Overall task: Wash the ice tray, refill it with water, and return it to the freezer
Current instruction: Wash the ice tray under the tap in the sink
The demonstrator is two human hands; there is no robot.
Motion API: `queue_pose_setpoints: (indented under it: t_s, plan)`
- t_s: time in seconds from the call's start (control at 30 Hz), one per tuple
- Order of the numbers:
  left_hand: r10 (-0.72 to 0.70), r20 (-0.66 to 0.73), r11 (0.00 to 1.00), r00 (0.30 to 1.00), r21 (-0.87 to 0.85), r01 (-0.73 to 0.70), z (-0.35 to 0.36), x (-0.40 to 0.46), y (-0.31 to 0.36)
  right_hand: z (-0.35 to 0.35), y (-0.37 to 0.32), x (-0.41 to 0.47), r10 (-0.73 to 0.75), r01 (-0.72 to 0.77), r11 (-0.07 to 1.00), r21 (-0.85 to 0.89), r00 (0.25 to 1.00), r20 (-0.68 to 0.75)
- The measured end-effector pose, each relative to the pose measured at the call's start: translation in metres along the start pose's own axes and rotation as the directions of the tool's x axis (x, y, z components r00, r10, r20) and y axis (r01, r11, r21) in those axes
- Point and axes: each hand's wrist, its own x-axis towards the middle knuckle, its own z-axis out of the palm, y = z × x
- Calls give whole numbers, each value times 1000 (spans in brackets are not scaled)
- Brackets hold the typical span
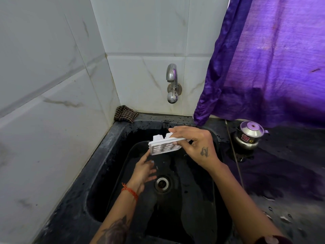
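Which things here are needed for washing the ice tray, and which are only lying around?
Needed for the job:
- ice tray, gripped by the right hand
- left hand, open under the tray
- tap, no water visibly running
- sink

Only lying around:
- checked cloth in the corner
- steel pot on the counter
- purple curtain

No legible text found. The steel pot (248,138) carries a red sticker (245,137) and a small round yellow label (251,141); the print on both is too small to read.
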Motion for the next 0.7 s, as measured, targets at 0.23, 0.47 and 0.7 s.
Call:
queue_pose_setpoints:
  t_s: [0.23,0.47,0.7]
  plan:
    - [-42,-12,999,999,-28,41,-2,6,-7,1,-2,-6,71,-71,997,30,997,-14]
    - [-132,-19,989,991,-66,130,-9,11,-16,0,-4,-14,379,-372,925,75,918,-119]
    - [-160,-3,987,987,5,160,-15,24,-22,-2,4,-30,615,-601,788,132,759,-215]
